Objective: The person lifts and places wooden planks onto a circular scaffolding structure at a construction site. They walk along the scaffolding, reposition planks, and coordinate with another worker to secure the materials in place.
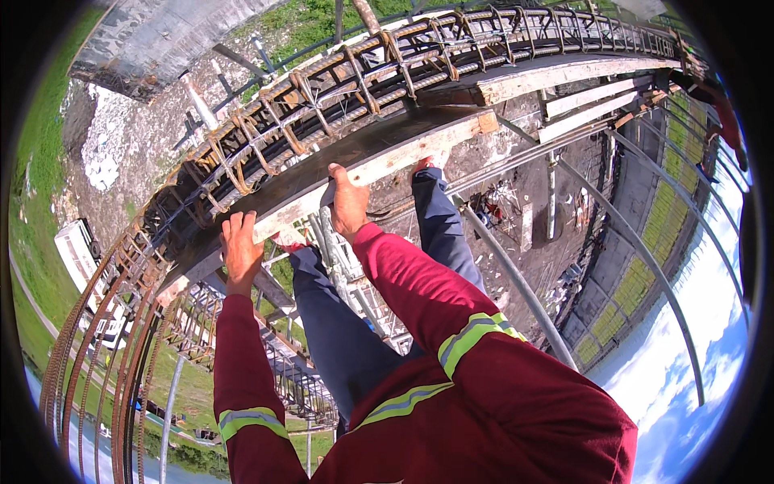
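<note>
A long formwork panel (387,135) with a dark face and a pale timber edge (403,158) runs slantwise in front of me. My left hand (241,248) grips its lower-left stretch, fingers laid over the timber edge. Farther right along the same edge, my right hand (348,198) is closed around the timber, with part of the grip hidden. Just beyond the panel lies a long cage of rusty rebar (355,81) with square stirrups, running alongside it.
My feet rest high up near the panel, with metal tubes (516,282) and braces around them. Upright rebars (97,355) rise at the left. Another panel (564,79) continues at the far right. A concrete block (153,44) stands beyond the cage. Rough ground lies far below.
</note>
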A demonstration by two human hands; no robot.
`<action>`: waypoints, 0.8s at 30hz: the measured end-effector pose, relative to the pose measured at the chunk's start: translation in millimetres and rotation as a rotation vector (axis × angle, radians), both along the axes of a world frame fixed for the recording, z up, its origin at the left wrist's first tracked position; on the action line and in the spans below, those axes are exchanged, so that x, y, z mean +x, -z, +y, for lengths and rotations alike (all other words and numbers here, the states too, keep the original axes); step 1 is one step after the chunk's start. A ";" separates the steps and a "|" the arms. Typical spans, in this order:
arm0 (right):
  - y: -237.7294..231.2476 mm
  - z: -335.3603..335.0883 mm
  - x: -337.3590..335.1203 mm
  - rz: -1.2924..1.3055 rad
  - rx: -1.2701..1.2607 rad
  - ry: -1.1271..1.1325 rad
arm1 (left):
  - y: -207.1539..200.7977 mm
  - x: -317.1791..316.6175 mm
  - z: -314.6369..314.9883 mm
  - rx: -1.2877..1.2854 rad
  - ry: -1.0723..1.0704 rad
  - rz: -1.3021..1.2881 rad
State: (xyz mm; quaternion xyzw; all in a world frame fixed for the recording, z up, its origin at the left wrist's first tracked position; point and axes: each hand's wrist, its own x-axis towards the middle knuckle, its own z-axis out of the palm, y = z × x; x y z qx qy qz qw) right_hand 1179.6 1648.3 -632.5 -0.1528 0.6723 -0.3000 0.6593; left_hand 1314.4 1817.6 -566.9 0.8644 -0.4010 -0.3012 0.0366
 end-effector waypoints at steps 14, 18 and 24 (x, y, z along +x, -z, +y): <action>-22.9 -13.6 7.9 0.008 -0.054 -0.185 | -24.3 -23.0 -101.8 0.088 0.163 0.025; -37.2 -20.9 -1.2 -0.055 0.130 -0.265 | -7.8 -35.9 -132.3 0.130 0.011 0.024; -35.4 -47.6 -59.1 0.034 0.172 -0.989 | 1.8 -29.8 -133.4 0.158 0.080 0.031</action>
